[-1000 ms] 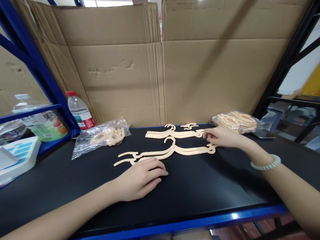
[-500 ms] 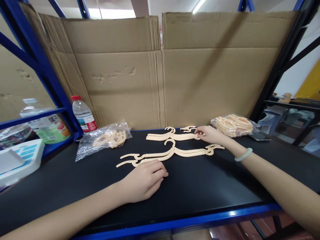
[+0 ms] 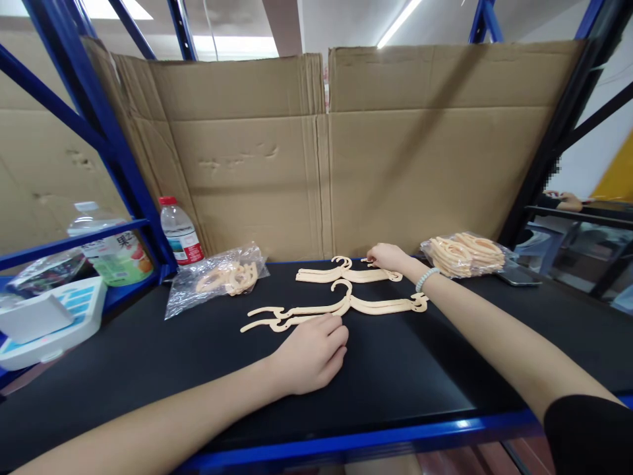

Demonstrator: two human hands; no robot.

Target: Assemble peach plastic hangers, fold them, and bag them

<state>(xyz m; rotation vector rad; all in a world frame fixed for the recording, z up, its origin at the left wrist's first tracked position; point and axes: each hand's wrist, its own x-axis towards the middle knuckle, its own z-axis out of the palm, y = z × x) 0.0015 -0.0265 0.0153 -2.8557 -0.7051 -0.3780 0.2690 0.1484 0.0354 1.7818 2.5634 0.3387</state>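
Two cream folding hangers lie flat on the black table, one behind the other. The front hanger (image 3: 380, 307) has slim end pieces spread out at its left. My left hand (image 3: 316, 353) rests just in front of its left arm, fingers curled, with nothing visible in them. Farther back lies the rear hanger (image 3: 324, 274), its hook pointing away from me. My right hand (image 3: 390, 256) reaches over this hanger's right arm, fingers pinched on a small cream hanger piece (image 3: 368, 262) that they mostly cover.
A clear bag of cream parts (image 3: 232, 277) lies left; a fuller bag (image 3: 462, 254) sits right, beside a phone (image 3: 519, 276). A red-capped bottle (image 3: 180, 231) and white-and-blue plastic case (image 3: 74, 316) stand left. Cardboard (image 3: 247, 158) walls the back. Another person's hand shows far right.
My right hand has moved left from the rear hanger's right end onto the loose pieces behind it. My left hand stays by the front hanger. The view has shifted slightly.
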